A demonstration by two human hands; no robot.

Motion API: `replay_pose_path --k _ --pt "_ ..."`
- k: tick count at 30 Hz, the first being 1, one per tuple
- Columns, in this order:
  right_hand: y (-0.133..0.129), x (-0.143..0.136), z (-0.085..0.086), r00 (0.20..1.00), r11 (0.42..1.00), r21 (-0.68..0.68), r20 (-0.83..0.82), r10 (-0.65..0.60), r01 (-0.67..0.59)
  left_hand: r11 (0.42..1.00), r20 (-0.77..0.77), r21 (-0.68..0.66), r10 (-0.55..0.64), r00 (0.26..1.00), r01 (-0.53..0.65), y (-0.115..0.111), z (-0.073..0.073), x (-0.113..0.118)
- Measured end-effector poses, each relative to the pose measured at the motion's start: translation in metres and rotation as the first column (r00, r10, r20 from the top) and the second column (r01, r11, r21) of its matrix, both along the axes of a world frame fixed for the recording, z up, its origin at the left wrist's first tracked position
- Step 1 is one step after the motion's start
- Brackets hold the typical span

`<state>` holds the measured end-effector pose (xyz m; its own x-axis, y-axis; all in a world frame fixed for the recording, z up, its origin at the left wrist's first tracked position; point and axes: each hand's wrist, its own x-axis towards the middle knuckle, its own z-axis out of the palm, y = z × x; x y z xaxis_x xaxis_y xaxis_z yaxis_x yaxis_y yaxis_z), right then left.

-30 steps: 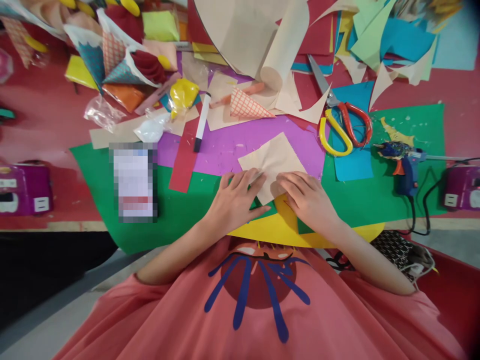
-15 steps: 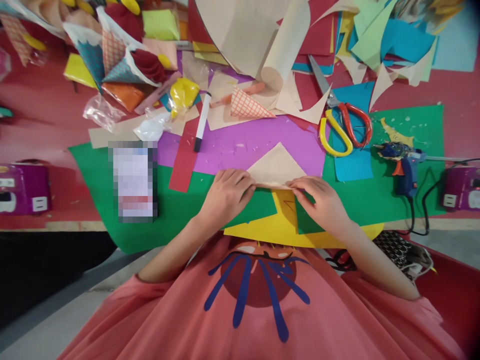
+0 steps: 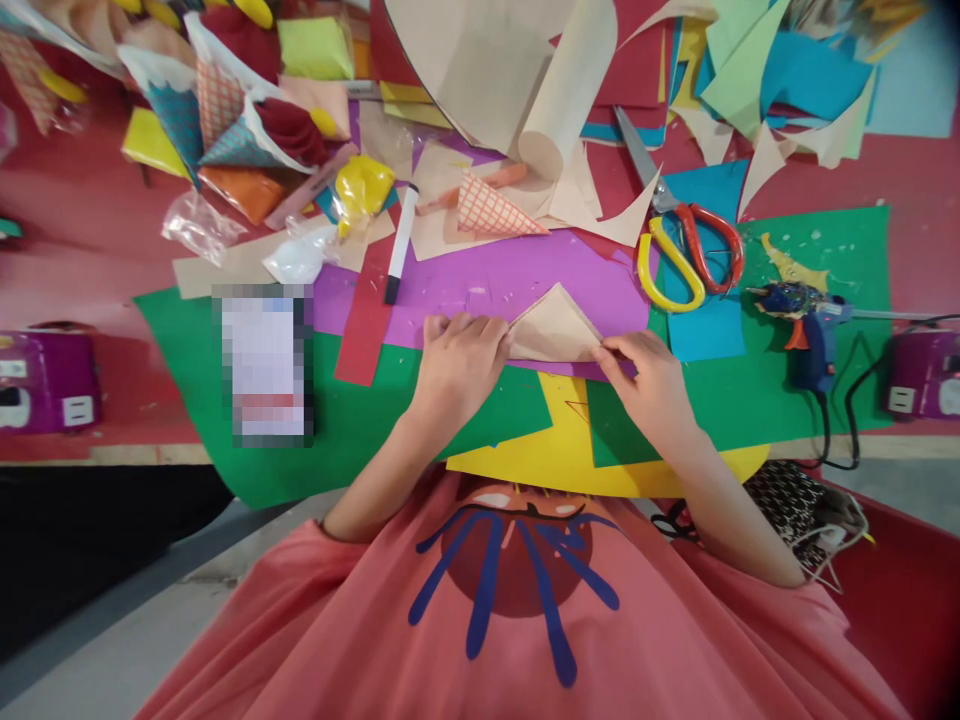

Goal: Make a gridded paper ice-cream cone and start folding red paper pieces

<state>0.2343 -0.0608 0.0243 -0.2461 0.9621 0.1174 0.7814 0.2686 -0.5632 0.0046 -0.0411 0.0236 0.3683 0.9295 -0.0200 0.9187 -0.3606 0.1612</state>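
Between my hands lies a beige piece of folded paper (image 3: 555, 328), its pointed corner facing away from me over the purple sheet (image 3: 450, 290). My left hand (image 3: 463, 362) is closed on the paper's left corner, knuckles up. At the right corner, my right hand (image 3: 641, 375) pinches the edge between thumb and fingertips. Under my wrists are a green sheet (image 3: 360, 430) and a yellow sheet (image 3: 517, 450). A small cone of orange-checked paper (image 3: 495, 207) rests beyond the folded piece.
Scissors (image 3: 686, 245) with red and yellow handles lie on blue paper. Farther right is a glue gun (image 3: 814, 340) with a cord. To the left are a marker (image 3: 402, 245), a red strip (image 3: 364, 325) and a blurred phone (image 3: 264, 365). A beige paper roll (image 3: 566, 95) stands behind.
The folded paper has tilted slightly, and two layers now show along its upper edges. My right hand has shifted up and right along it; my left hand has risen slightly.
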Motion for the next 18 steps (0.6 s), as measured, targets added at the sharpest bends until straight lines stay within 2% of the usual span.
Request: replay_pose_path --k 4,7,9,12,15,18 --pt "0.003 -0.001 -0.003 0.999 0.999 -0.008 0.035 -0.032 0.032 1.000 0.026 -0.001 0.029 0.999 -0.029 0.002 0.000 0.004" --pt "0.006 -0.002 -0.003 0.998 0.999 -0.012 0.044 -0.048 0.048 0.994 0.040 -0.045 0.098 0.994 -0.096 0.003 0.004 0.007" --pt "0.008 -0.003 -0.003 0.997 0.998 -0.029 0.046 -0.057 0.059 0.992 0.070 -0.019 0.123 0.990 -0.122 0.002 0.007 0.011" --pt "0.010 -0.004 -0.003 0.997 0.996 -0.058 0.035 -0.064 0.066 0.998 0.142 0.059 0.014 0.990 -0.022 -0.005 0.010 0.019" --pt "0.011 -0.004 -0.002 0.997 0.996 -0.065 0.036 -0.063 0.065 0.987 0.160 0.042 -0.161 0.974 0.157 -0.016 0.008 0.030" --pt "0.011 -0.004 -0.002 0.996 0.997 -0.052 0.064 -0.057 0.060 0.976 0.111 0.015 -0.218 0.970 0.217 -0.024 0.002 0.038"
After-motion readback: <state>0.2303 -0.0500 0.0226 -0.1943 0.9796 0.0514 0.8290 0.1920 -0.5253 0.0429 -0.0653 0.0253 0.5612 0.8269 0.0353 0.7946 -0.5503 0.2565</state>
